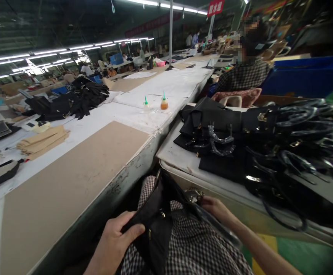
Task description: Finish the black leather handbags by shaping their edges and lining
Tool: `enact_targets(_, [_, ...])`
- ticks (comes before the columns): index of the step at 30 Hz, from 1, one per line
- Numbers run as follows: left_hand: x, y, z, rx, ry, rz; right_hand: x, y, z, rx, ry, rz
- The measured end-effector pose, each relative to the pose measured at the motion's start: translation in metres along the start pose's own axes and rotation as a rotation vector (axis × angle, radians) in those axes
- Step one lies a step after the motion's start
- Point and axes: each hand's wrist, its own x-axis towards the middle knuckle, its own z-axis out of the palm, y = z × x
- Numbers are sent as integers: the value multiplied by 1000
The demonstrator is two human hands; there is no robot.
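A black handbag piece (160,206) rests across my lap, over checked clothing. My left hand (117,236) pinches its left edge between thumb and fingers. On the bag's far side, my right hand (212,208) is beside a shiny metal fitting (194,194); its fingers are bent and partly hidden, so what they grip is unclear. Small gold-coloured hardware shows on the dark material, and a black strap crosses the middle.
Black handbags with plastic-wrapped handles (226,152) are piled on the right table. The long white table (132,99) holds a brown sheet (77,183), two green-capped bottles (164,103), tan pieces (44,141) and black pieces (83,97). A co-worker (243,72) sits near a blue bin (306,76).
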Motion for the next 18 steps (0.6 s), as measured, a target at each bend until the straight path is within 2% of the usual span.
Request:
enact_targets(2, [6,-7,-5,59,-36,-9,16,-8,-20,87,46,52])
enact_targets(4, [11,-13,-7,89,-85,-15,36,-35,-30,137,61,-19])
enact_targets(6, [15,-18,-7,105,-122,-20,56,-74,-27,133,-71,-232])
enact_targets(8, [18,-22,-8,113,-147,-28,74,-112,-12,79,-243,-439])
enact_targets(10, [19,-26,-12,103,-160,-41,89,-138,7,35,-409,-567])
enact_targets(13, [18,-36,-19,73,-142,-71,106,-150,33,34,-546,-613])
enact_targets(18, [15,-56,-31,33,-71,-154,124,-139,58,18,-579,-582])
